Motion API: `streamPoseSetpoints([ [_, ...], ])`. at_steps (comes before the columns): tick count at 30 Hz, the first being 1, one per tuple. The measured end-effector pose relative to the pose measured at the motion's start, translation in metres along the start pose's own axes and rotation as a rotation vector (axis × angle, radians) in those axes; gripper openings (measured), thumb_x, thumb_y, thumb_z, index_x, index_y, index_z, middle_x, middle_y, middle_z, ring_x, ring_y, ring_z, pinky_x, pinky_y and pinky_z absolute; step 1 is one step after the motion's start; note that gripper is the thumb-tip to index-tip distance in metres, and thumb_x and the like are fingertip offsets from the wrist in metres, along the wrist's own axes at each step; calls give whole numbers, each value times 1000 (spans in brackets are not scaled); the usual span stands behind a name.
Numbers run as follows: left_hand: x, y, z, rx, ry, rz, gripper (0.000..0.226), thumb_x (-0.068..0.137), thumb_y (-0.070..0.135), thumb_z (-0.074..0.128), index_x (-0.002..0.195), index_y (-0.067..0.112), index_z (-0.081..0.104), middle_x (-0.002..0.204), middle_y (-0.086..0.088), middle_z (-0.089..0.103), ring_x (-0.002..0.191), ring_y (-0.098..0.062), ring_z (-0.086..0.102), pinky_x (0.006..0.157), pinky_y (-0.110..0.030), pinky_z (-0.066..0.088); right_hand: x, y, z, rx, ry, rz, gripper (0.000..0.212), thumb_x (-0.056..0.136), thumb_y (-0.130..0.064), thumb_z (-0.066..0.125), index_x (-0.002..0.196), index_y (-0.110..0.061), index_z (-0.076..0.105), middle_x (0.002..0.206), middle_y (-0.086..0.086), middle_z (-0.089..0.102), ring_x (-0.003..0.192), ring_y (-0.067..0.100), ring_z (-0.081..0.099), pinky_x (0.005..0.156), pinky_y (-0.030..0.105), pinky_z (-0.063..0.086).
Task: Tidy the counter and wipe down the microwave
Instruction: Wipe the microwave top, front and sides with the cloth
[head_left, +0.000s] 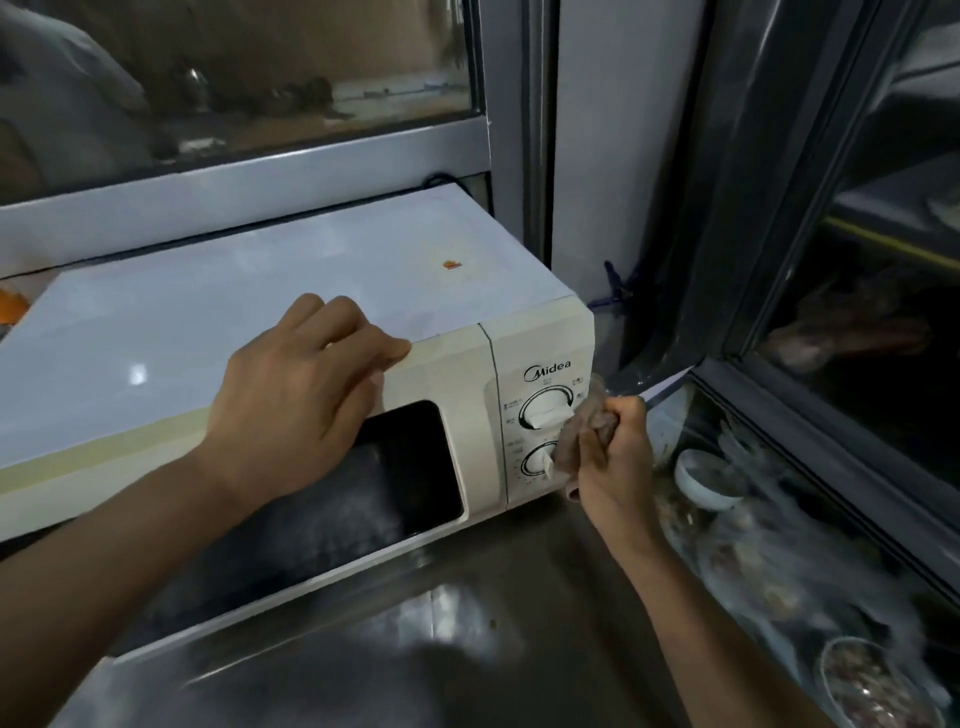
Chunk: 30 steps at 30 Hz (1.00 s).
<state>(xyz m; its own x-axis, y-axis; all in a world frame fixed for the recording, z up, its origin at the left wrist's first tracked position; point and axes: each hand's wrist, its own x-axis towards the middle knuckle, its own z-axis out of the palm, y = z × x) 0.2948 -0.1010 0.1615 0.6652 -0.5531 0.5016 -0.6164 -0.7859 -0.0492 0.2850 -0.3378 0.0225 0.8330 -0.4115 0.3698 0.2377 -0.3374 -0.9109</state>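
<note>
A white microwave (260, 291) stands on a steel counter (467, 639), door closed, with two dials on its right panel. A small orange stain (452, 265) marks its top. My left hand (296, 405) lies flat over the top front edge above the dark door window, fingers spread, holding nothing. My right hand (615, 462) is closed on a bunched grey-brown cloth (584, 426), which presses against the control panel next to the lower dial (540, 462) and under the upper dial (545, 410).
A glass display case (779, 545) with bowls of food lies right of the counter. A window frame (249, 171) runs close behind the microwave, and a grey post (540, 130) stands at its back right corner. A dark cord (618, 286) hangs by the post.
</note>
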Motion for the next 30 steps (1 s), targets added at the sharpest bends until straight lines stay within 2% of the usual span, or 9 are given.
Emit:
streamPoseSetpoints([
  [3, 0, 1, -1, -6, -6, -2, 36, 86, 18, 38, 104, 11, 68, 89, -3, 59, 77, -24, 50, 53, -28, 39, 11, -12, -7, 40, -57, 2, 29, 94, 1, 43, 90, -28, 40, 76, -5, 50, 66, 3, 59, 50, 16, 47],
  [7, 0, 1, -2, 3, -27, 4, 35, 85, 16, 39, 105, 11, 68, 89, -3, 59, 76, -26, 51, 54, -33, 43, 24, -34, -16, 41, -66, -43, 21, 94, -1, 44, 96, -22, 41, 79, -3, 52, 66, -11, 55, 51, 3, 40],
  [10, 0, 1, -3, -4, -33, 0, 34, 85, 15, 40, 104, 11, 68, 88, -4, 59, 75, -27, 51, 55, -34, 45, 34, -57, -21, 51, -61, -64, 17, 94, -5, 46, 97, -21, 42, 77, -6, 54, 66, -8, 55, 53, 7, 42],
  [13, -1, 1, -3, -6, -43, 4, 33, 86, 16, 40, 104, 10, 68, 88, -4, 59, 75, -28, 51, 56, -35, 46, 49, -88, -23, -28, -79, -151, 14, 92, -9, 50, 103, -17, 46, 94, 1, 57, 84, 3, 57, 69, 18, 48],
  [15, -1, 2, -5, -12, -53, -3, 34, 86, 16, 41, 105, 10, 68, 89, -5, 59, 75, -28, 51, 56, -36, 47, 63, -109, -14, -216, -130, -281, 16, 90, -7, 53, 106, -9, 51, 106, 4, 55, 100, 15, 53, 83, 23, 44],
  [19, -1, 4, -10, -50, -65, -31, 35, 87, 19, 40, 106, 11, 68, 90, -4, 60, 77, -27, 53, 56, -36, 48, 67, -127, 7, -481, -217, -352, 20, 89, -5, 54, 108, -3, 52, 112, 9, 54, 109, 23, 46, 91, 31, 41],
  [23, -5, 8, -14, -94, -44, -83, 32, 87, 16, 43, 110, 14, 66, 98, -1, 62, 86, -24, 54, 61, -34, 48, 51, -113, -6, -418, -263, -419, 26, 96, -13, 47, 120, -6, 54, 128, 6, 52, 123, 21, 43, 103, 33, 38],
  [26, -16, 9, -21, -194, -34, -183, 39, 82, 10, 42, 114, 12, 63, 113, 2, 64, 105, -24, 56, 75, -38, 52, 42, -102, -15, -390, -287, -430, 36, 97, -10, 44, 133, -9, 49, 141, 3, 44, 135, 17, 35, 113, 34, 28],
  [30, -47, -4, -34, -166, 15, -260, 39, 78, 2, 44, 111, 6, 65, 121, -7, 62, 115, -30, 55, 87, -43, 51, 20, -109, 5, -394, -157, -462, 35, 93, -3, 44, 126, -3, 55, 133, 9, 53, 133, 20, 37, 116, 30, 22],
])
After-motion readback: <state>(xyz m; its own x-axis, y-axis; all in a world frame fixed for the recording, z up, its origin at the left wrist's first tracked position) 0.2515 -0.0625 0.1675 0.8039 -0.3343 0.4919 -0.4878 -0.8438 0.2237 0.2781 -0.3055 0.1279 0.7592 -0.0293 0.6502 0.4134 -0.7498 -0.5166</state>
